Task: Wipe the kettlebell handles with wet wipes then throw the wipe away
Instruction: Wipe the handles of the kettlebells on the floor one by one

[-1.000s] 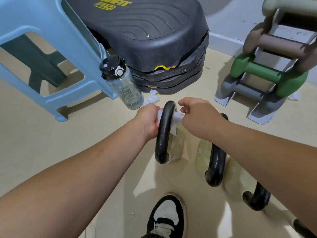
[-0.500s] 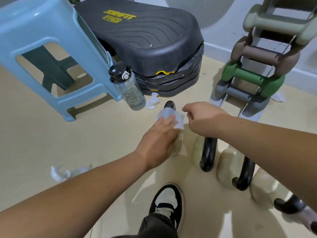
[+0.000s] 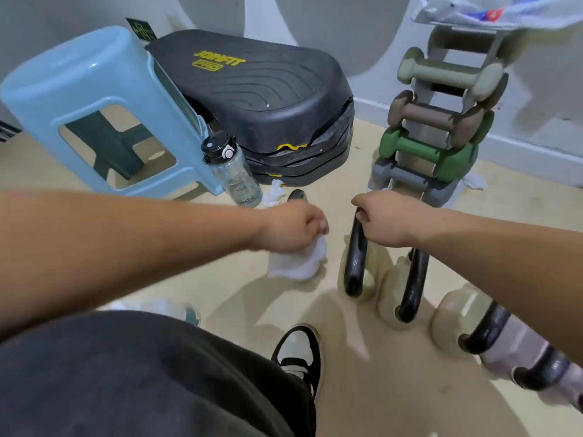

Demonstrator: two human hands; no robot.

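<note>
**Wipe in hand, second handle steadied**

Kettlebells stand in a row running from the scene's centre toward the near right. Your left hand (image 3: 291,227) has its fingers curled round the white wet wipe (image 3: 299,263), which hangs below the fist, just left of the second kettlebell handle (image 3: 355,257) and apart from it. Your right hand (image 3: 383,220) curls its fingers over the top of that handle. The first kettlebell handle (image 3: 296,194) peeks out beyond the left hand. Judged from this, wiping is under way: at least three handles appear left, and the wipe is not yet discarded. Crumpled wipes (image 3: 274,192) lie by the water bottle (image 3: 235,171).
</note>
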